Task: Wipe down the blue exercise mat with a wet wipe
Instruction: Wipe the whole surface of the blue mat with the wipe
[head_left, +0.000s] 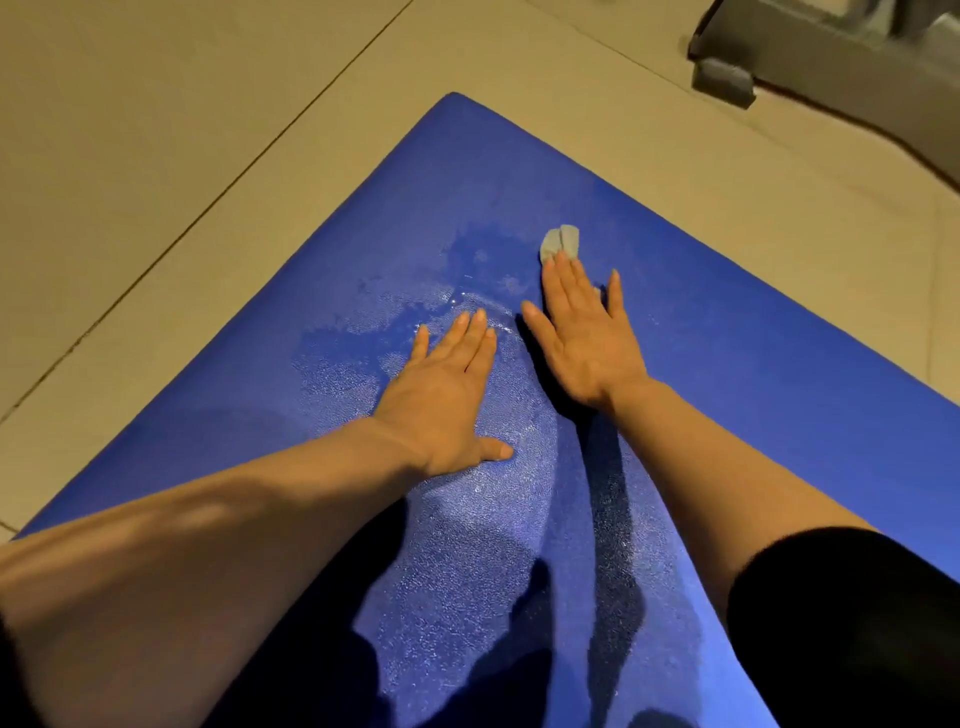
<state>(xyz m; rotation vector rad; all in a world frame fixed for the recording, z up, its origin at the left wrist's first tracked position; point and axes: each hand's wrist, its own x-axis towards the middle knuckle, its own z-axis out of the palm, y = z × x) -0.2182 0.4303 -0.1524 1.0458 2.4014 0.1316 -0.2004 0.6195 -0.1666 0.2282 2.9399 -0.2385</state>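
The blue exercise mat (727, 374) lies on the floor, one corner pointing away from me. Wet, shiny patches spread over its middle around my hands. My right hand (587, 338) lies flat with straight fingers and presses a small grey-white wet wipe (561, 241) onto the mat; only the wipe's far end shows past the fingertips. My left hand (447, 395) rests flat on the wet surface, fingers straight, thumb out to the right, holding nothing.
Beige floor tiles (182, 156) with dark grout lines surround the mat. At the top right stands the dark base of some equipment with a grey foot (724, 83) on the floor, apart from the mat's right edge.
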